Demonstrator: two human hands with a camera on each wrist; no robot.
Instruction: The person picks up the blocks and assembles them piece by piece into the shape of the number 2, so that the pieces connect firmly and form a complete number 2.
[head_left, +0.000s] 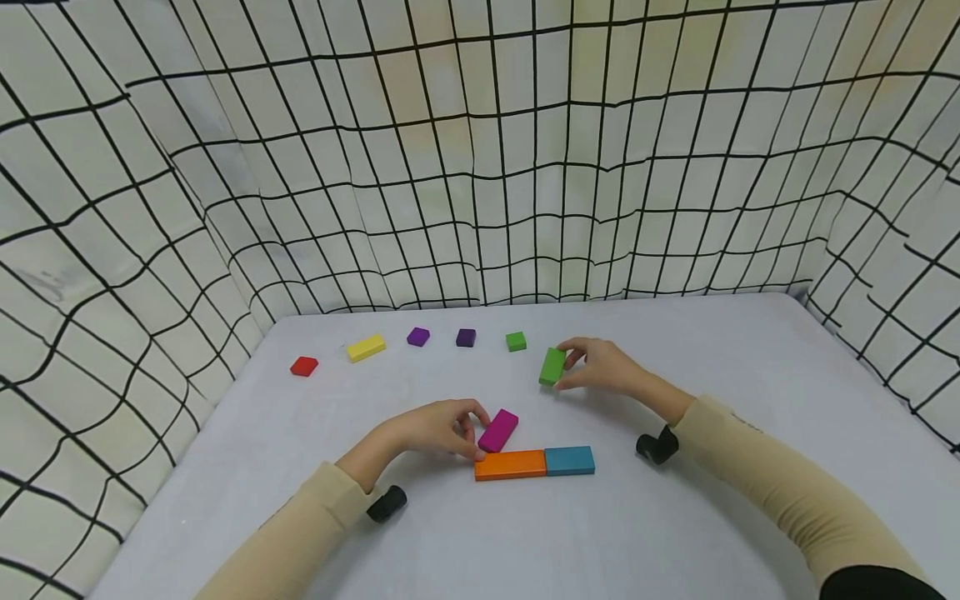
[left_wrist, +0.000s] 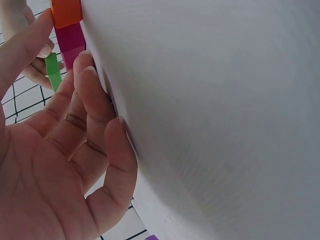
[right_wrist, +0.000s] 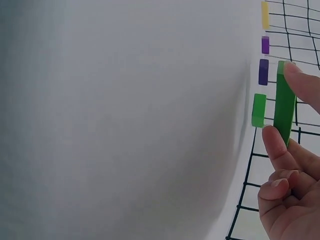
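Observation:
Near the table's middle my left hand [head_left: 438,427] is at a magenta block [head_left: 498,430], with curled fingers at its upper side and the thumb at its lower corner. That block lies slantwise just behind an orange block [head_left: 510,465], which adjoins a blue block [head_left: 570,461] in a row. In the left wrist view, the thumb tip is close to the orange block [left_wrist: 67,12] and the fingers [left_wrist: 90,90] curl beside the magenta one [left_wrist: 70,46]. Farther right, my right hand [head_left: 603,367] pinches a long green block [head_left: 552,367] by its ends between thumb and finger, also visible in the right wrist view [right_wrist: 285,102].
Along the back lie a red block [head_left: 303,367], a yellow block [head_left: 366,348], a purple block [head_left: 418,337], a dark purple block [head_left: 466,337] and a small green block [head_left: 516,342]. A black grid-lined white curtain [head_left: 525,167] surrounds the white table [head_left: 637,533].

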